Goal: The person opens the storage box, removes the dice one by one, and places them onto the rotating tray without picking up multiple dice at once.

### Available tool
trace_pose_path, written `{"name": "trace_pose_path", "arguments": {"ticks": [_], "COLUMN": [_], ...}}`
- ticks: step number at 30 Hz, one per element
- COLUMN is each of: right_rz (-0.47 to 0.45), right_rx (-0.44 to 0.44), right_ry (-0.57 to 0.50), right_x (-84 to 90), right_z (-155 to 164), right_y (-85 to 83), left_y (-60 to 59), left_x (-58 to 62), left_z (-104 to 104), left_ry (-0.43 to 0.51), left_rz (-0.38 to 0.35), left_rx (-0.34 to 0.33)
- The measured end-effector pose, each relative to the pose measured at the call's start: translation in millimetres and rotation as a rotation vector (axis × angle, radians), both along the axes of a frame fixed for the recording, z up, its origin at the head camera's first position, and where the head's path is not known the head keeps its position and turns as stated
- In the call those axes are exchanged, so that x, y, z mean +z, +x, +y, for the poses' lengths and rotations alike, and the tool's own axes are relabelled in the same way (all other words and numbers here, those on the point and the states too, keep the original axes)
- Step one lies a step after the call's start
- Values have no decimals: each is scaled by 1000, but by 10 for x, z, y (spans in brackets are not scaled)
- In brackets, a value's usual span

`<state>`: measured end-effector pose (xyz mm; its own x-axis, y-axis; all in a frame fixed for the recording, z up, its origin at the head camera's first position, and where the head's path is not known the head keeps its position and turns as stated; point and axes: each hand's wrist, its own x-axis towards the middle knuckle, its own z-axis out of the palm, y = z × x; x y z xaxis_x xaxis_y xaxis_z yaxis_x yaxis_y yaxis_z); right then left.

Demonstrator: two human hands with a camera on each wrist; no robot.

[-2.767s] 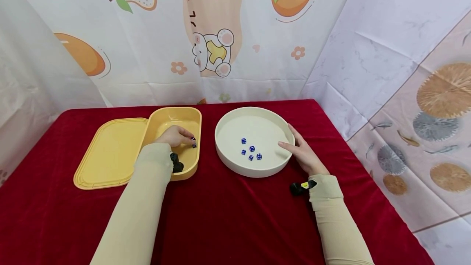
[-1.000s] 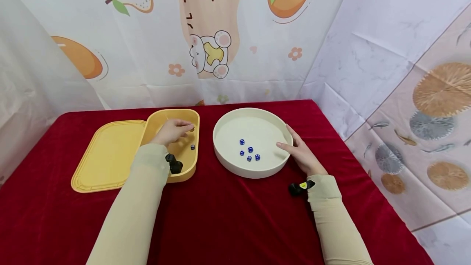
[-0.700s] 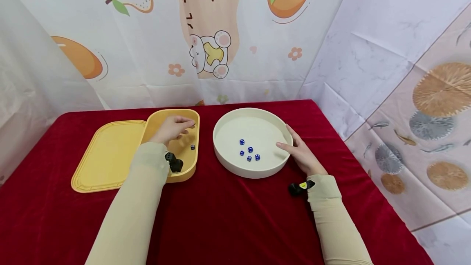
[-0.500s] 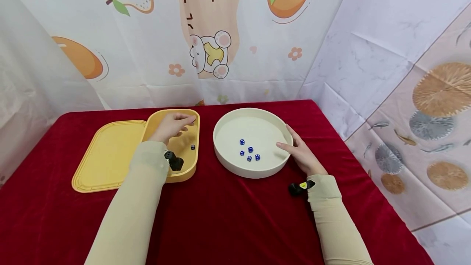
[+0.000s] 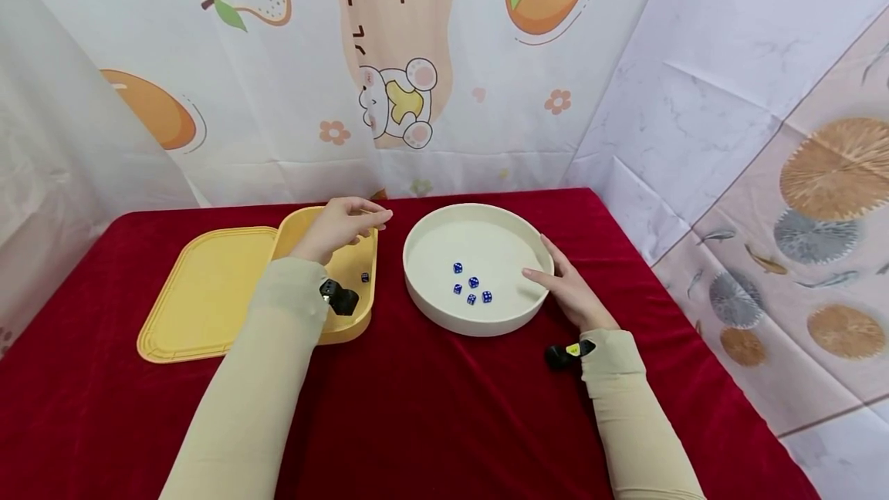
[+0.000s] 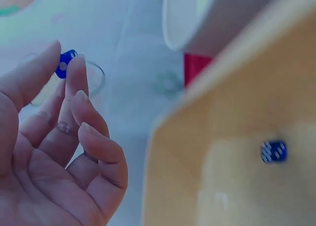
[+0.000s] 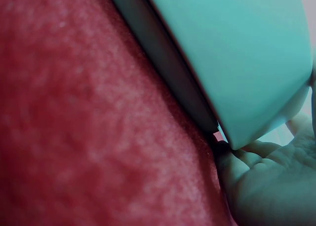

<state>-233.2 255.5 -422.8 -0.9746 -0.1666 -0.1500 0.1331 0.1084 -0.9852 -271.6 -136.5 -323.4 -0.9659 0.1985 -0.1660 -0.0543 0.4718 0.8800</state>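
Observation:
My left hand (image 5: 343, 226) hovers above the far end of the yellow box (image 5: 316, 221) and pinches a small blue die (image 6: 64, 64) between thumb and fingertips. One blue die (image 5: 364, 277) (image 6: 274, 151) lies on the box floor. Several blue dice (image 5: 471, 290) lie in the round white tray (image 5: 430, 311). My right hand (image 5: 569, 288) rests with straight fingers against the tray's right rim (image 7: 237, 67).
A yellow lid (image 5: 201, 292) lies flat to the left of the box. Everything stands on a red cloth-covered table (image 5: 430, 407). Printed curtains close off the back and right sides.
My left hand has lifted out of the yellow box and moved right toward the white tray with a die pinched. The right hand has stayed on the rim.

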Motion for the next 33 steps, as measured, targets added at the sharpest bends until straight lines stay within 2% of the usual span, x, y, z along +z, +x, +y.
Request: {"name": "trace_pose_path", "arguments": {"ticks": [7,16,25,33], "right_rz": [5,7,3,9], "right_rx": [-1,2,0,5], "right_ry": [-12,-7,-18,-17], "right_x": [-12,0,-12,-9], "right_z": [1,-5,2,5], "right_y": [-22,-15,-16,-12], "left_y": [75,152,191,217], "left_x": [136,173,75,-77], "left_z": [189,412,637,758], "left_ry": [-17,-22,-39,2], "left_rz": [15,22,19,25], "left_rx": [-53,-36,-87,-96]}}
